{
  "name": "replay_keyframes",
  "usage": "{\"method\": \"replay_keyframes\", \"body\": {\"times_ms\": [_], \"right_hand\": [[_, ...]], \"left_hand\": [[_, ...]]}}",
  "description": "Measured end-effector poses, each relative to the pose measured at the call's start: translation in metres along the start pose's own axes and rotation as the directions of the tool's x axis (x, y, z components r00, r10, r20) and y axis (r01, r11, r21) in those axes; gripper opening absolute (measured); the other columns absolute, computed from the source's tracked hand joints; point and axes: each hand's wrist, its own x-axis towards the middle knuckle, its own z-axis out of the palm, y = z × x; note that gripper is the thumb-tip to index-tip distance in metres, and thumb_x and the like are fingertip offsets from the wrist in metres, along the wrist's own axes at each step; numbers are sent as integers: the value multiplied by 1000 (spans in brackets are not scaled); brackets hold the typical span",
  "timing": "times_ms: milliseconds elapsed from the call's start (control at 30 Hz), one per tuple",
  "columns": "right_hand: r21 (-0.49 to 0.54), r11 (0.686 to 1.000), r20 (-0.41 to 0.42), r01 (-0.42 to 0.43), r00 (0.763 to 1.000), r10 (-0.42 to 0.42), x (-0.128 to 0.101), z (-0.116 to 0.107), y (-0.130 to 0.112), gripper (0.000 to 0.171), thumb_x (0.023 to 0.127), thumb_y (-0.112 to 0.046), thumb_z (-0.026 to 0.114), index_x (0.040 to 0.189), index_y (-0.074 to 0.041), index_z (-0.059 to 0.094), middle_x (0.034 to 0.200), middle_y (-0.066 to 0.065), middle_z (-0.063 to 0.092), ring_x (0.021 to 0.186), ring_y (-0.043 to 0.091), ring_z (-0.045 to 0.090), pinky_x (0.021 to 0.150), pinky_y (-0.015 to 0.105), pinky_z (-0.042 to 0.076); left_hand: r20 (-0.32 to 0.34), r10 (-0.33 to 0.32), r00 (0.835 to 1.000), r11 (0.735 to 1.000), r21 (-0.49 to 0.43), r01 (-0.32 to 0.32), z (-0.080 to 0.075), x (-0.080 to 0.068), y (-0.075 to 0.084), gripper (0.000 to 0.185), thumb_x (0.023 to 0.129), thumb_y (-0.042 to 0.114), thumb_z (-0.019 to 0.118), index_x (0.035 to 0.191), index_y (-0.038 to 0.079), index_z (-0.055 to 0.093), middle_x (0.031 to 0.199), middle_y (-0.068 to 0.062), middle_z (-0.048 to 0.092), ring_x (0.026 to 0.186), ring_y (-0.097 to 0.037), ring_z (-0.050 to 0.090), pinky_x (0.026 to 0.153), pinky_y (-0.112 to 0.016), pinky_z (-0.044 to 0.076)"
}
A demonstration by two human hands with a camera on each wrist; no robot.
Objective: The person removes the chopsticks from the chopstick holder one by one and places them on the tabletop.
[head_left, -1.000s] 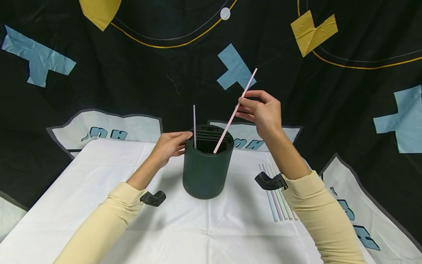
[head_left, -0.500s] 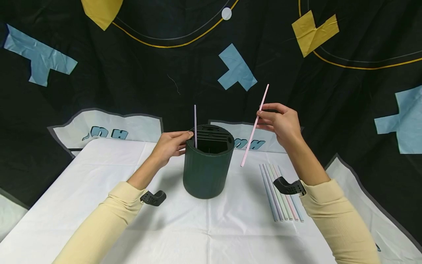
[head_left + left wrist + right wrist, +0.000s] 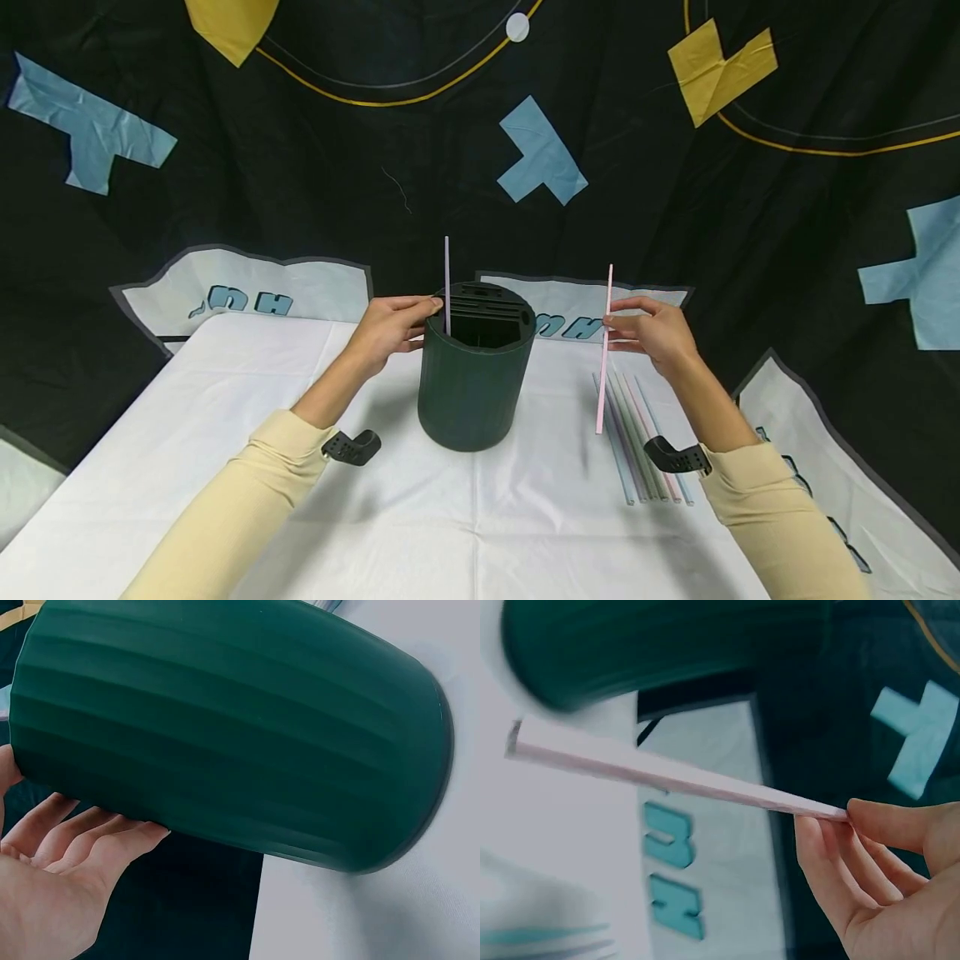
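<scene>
A dark green ribbed cup (image 3: pixel 472 375) (image 3: pixel 225 735) stands on the white cloth (image 3: pixel 225 467) with a slotted insert at its top. One pale purple straw (image 3: pixel 447 285) stands upright in it. My left hand (image 3: pixel 390 329) (image 3: pixel 52 877) rests against the cup's upper left side with straight fingers. My right hand (image 3: pixel 652 333) (image 3: pixel 885 877) pinches a pink straw (image 3: pixel 604 350) (image 3: pixel 667 776), held nearly upright to the right of the cup, its lower end over a row of several pastel straws (image 3: pixel 641 442).
The white cloth covers the table's near part. Behind it hangs a black backdrop (image 3: pixel 300 167) with blue and yellow patches. Black wrist camera mounts (image 3: pixel 351 447) (image 3: pixel 675 457) show at both sleeves.
My right hand has drawn the pink straw out of the cup, carried it right and down, and turned it from a slant to nearly upright. The left hand has stayed on the cup.
</scene>
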Motion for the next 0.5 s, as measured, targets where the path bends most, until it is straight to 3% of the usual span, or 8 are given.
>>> {"method": "replay_keyframes", "body": {"times_ms": [200, 500], "right_hand": [[34, 998, 69, -62, 996, 59, 6, -6, 39, 40, 101, -14, 62, 135, 5, 54, 92, -6, 73, 82, 11, 74, 79, 31, 63], [41, 995, 101, -86, 992, 81, 11, 0, 88, 43, 97, -8, 66, 132, 13, 53, 91, 0, 76, 79, 14, 74, 73, 32, 64]], "left_hand": [[2, 0, 1000, 1000, -1, 0, 1, 0, 0, 43, 98, 32, 68, 133, 7, 66, 131, -15, 68, 114, -30, 70, 92, -43, 60], [0, 3, 1000, 1000, 4, -3, 0, -1, 0, 44, 98, 32, 67, 134, 7, 66, 133, -15, 68, 117, -32, 69, 93, -44, 59]]}}
